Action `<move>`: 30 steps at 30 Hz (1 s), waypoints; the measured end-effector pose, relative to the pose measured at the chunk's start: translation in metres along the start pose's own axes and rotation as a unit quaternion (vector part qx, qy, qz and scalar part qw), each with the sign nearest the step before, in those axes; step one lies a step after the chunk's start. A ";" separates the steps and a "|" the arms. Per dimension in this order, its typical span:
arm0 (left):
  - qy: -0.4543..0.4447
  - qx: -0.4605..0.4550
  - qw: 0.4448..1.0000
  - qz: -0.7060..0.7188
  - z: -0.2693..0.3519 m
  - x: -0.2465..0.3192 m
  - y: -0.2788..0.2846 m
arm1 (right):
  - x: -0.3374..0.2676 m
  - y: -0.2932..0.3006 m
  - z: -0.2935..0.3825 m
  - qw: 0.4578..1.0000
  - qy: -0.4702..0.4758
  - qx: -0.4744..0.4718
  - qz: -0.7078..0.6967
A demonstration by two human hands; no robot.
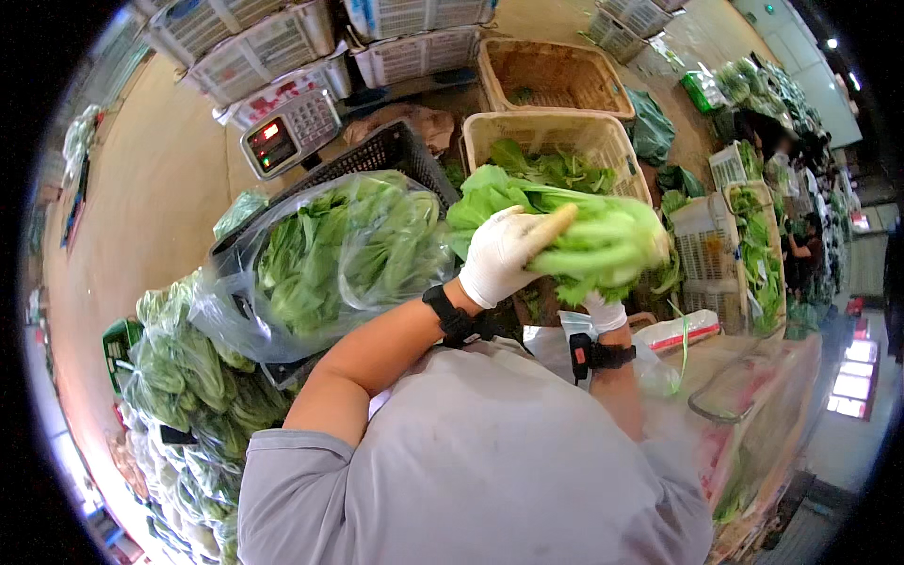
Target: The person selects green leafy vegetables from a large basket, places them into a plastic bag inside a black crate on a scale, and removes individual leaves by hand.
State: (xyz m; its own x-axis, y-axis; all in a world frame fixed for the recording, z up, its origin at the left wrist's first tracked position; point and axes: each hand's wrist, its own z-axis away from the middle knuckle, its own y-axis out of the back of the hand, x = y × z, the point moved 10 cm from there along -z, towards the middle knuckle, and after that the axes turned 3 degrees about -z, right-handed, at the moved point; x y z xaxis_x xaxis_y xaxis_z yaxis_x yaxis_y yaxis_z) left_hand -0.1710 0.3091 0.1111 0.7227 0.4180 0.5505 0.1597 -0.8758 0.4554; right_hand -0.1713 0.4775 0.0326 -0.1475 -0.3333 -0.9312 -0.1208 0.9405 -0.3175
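Observation:
My left hand [505, 254], in a white glove, is closed around a bunch of leafy greens [600, 236] with pale green stalks, its thumb across the stems. The bunch lies sideways in front of my chest, leaves to the left and the blurred root end to the right. My right hand [605, 311], gloved too, is below the bunch; its fingers are mostly hidden behind the leaves, so its grip cannot be made out. Beyond the bunch is a pale plastic crate [551, 127] with loose greens inside. To the left, a clear plastic bag [339, 261] full of greens rests in a black crate [431, 162].
A digital scale [293, 134] with a lit display stands at the upper left, before stacked white crates [261, 60]. Behind the pale crate is an orange-brown crate [551, 74]. Bagged greens [183, 360] pile at the lower left. Another crate [706, 240] is at right; people are farther off.

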 end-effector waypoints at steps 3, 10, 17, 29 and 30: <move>-0.096 -0.033 0.994 -0.042 0.010 0.020 0.014 | -0.015 -0.031 0.008 0.995 0.006 -0.047 0.087; 0.049 -0.113 0.949 0.290 0.023 0.028 0.052 | -0.033 -0.096 0.007 0.962 0.067 -0.143 0.225; 0.154 0.166 0.971 -0.076 0.105 -0.005 0.191 | -0.026 -0.182 -0.017 0.922 0.092 -0.261 0.271; 0.440 0.340 0.775 0.300 0.267 -0.069 0.334 | 0.156 -0.393 -0.007 0.662 -0.029 -0.619 0.422; 0.455 0.343 0.759 0.315 0.267 -0.069 0.328 | 0.189 -0.413 0.011 0.599 -0.069 -0.657 0.453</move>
State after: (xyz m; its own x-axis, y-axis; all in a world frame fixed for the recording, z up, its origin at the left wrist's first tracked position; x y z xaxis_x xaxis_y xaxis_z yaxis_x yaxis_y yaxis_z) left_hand 0.0111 -0.0717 0.0361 0.0863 -0.4146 0.9059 0.5133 -0.7608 -0.3972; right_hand -0.1383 0.0267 -0.0140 -0.6659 0.3680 -0.6490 -0.7333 -0.1626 0.6602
